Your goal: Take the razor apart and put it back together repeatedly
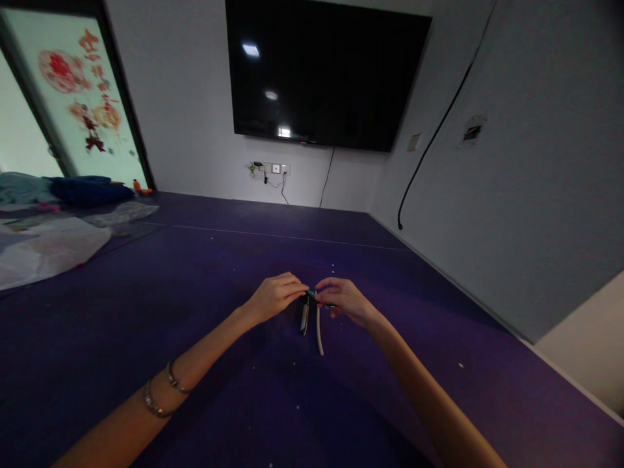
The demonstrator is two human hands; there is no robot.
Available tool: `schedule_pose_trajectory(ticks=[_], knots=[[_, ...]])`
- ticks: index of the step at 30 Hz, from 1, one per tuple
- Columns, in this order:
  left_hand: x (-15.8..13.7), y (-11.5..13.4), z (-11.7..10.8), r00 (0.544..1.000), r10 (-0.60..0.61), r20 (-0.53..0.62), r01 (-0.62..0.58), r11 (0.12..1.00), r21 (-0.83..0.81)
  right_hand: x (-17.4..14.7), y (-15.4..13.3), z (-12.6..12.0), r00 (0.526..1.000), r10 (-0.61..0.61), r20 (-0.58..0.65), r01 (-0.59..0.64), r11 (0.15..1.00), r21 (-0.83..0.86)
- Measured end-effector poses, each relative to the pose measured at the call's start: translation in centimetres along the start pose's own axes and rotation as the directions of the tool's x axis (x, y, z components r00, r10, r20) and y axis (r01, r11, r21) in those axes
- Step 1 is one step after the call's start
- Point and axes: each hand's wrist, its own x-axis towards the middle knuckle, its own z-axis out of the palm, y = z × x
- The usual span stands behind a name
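My left hand (277, 298) is closed in a pinch on one end of a small dark-green strip (311, 295). From the other side, the fingers of my right hand (346, 301) are closed on the same strip. A pale, narrow strip (319, 333) hangs down below my right fingertips, slightly curved. Beside it, under the left fingertips, hangs a dark piece with a pale face (305, 318). How these pieces join is too small to make out, and my fingers hide part of them.
A dark purple surface (205, 273) spreads under my hands, with a few white specks on it. Crumpled clear plastic (58, 247) and a blue cloth (90, 190) lie at the left. A black cable (433, 136) hangs down the right wall. Ahead is a wall-mounted television (326, 71).
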Motion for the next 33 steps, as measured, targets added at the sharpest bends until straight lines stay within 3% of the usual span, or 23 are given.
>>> schedule_pose_trajectory(ticks=[3,7,10,12,15,18,20,23,29,33], knots=[[-0.1,-0.1,0.1,0.998,0.058,-0.01,-0.057,0.998,0.032,-0.1,-0.1,0.1,1.0,0.01,0.026,-0.01,1.0,0.023],[-0.1,0.0,0.2,0.999,0.047,-0.023,-0.046,0.998,0.048,-0.2,-0.4,-0.1,0.999,0.025,0.034,-0.025,0.999,0.027],[0.1,0.2,0.2,0.999,-0.036,0.005,0.036,0.999,0.015,-0.2,-0.7,-0.6,0.999,0.023,-0.036,-0.025,0.998,-0.062],[0.3,0.2,0.2,0.99,-0.132,0.049,0.133,0.991,-0.015,-0.2,-0.9,-1.0,0.995,-0.056,-0.086,0.038,0.981,-0.191],[0.5,0.1,0.3,0.958,-0.254,0.133,0.265,0.961,-0.077,-0.3,-0.8,-1.3,0.958,-0.276,-0.078,0.219,0.881,-0.42],[0.5,0.1,0.3,0.93,-0.317,0.185,0.345,0.927,-0.148,-0.4,-0.5,-1.0,0.878,-0.477,0.039,0.41,0.708,-0.575],[0.5,0.2,0.3,0.922,-0.335,0.196,0.369,0.913,-0.176,-0.5,-0.3,-0.7,0.84,-0.528,0.126,0.479,0.611,-0.631],[0.6,0.4,0.2,0.92,-0.339,0.198,0.375,0.908,-0.189,-0.4,0.0,-0.3,0.827,-0.535,0.171,0.496,0.554,-0.669],[0.7,0.8,0.1,0.907,-0.364,0.212,0.408,0.886,-0.222,-0.1,0.4,-0.1,0.826,-0.549,0.129,0.492,0.589,-0.641],[0.7,0.9,0.2,0.912,-0.361,0.195,0.402,0.88,-0.252,0.1,0.5,-0.6,0.871,-0.485,0.082,0.441,0.697,-0.566]])
